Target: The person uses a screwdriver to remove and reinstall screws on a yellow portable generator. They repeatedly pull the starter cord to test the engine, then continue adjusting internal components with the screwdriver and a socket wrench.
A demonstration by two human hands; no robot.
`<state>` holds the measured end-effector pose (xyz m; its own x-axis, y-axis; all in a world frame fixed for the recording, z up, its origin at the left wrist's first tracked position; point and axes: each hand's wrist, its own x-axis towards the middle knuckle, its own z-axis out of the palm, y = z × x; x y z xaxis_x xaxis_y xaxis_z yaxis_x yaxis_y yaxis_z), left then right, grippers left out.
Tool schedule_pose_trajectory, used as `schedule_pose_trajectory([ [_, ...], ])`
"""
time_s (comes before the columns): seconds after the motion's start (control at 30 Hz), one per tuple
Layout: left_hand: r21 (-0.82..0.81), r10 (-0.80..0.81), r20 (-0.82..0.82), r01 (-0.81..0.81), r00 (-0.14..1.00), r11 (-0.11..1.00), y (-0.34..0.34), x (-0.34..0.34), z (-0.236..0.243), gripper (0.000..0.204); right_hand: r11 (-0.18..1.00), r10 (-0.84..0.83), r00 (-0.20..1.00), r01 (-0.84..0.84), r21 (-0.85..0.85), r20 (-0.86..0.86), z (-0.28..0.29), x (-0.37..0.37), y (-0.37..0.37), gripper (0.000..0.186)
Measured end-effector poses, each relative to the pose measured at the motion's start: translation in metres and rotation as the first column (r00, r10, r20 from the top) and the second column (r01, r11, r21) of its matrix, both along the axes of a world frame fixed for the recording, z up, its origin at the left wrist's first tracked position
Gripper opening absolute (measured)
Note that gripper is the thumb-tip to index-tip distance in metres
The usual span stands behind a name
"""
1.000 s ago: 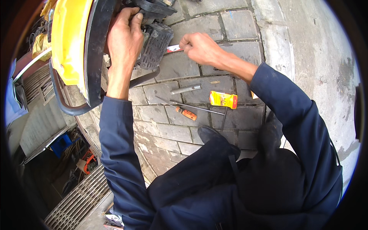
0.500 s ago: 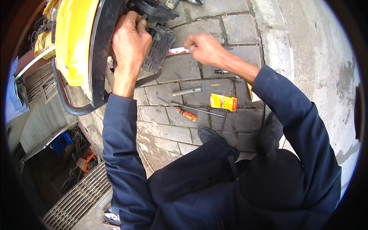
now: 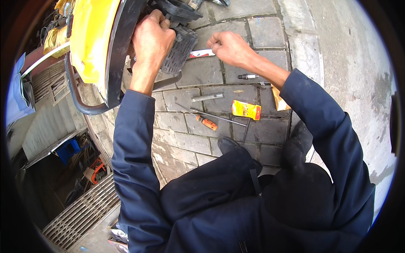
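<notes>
My left hand has its fingers curled against a black part of a machine with a yellow body, above a slotted grey cover; what the fingertips hold is hidden. My right hand is pinched closed just right of the cover; its contents are unclear. A red-and-white strip lies beside it. Below lie a spark plug, a metal tube socket, a screwdriver with orange handle, a T-handle tool, a yellow-red packet and a tan packet.
The grey pavers adjoin a concrete strip on the right. The machine's black tubular frame curves at the left, beside a slatted grate, a blue crate and clutter. My shoe is below the tools.
The machine and my left hand sit slightly farther right in the picture. My right hand has shifted right and up, still pinched, and the spark plug now shows below it.
</notes>
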<state>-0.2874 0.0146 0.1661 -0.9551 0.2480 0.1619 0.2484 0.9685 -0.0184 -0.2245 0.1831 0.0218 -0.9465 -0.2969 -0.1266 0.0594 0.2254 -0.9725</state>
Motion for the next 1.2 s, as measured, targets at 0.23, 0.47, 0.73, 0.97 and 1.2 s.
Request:
schedule_pose_trajectory([
  [0.23, -0.016, -0.085, -0.010, 0.085, 0.996, 0.996, -0.003, -0.014, 0.001, 0.013, 1.000, -0.018, 0.999, 0.018, 0.009, -0.032, 0.004, -0.004, -0.001, 0.032],
  [0.47, -0.182, -0.252, -0.110, 0.230, 0.961, 0.956, -0.004, -0.004, -0.007, 0.010, 0.997, 0.030, 0.999, -0.027, 0.077, -0.028, 0.011, -0.004, -0.003, 0.028],
  [0.73, 0.031, -0.168, -0.168, 0.176, 0.971, 0.984, -0.003, -0.007, -0.010, 0.007, 0.999, 0.009, 1.000, -0.009, 0.051, 0.014, 0.017, -0.003, -0.002, 0.028],
  [0.97, -0.058, -0.084, -0.060, 0.080, 0.995, 0.995, 0.003, -0.003, -0.011, 0.009, 0.999, 0.011, 0.999, -0.009, 0.048, -0.045, 0.020, 0.000, 0.005, 0.028],
  [1.2, 0.042, -0.201, -0.105, 0.206, 0.974, 0.978, -0.013, 0.003, 0.000, 0.019, 1.000, 0.004, 0.998, -0.003, 0.027, -0.057, 0.024, -0.004, 0.009, 0.028],
])
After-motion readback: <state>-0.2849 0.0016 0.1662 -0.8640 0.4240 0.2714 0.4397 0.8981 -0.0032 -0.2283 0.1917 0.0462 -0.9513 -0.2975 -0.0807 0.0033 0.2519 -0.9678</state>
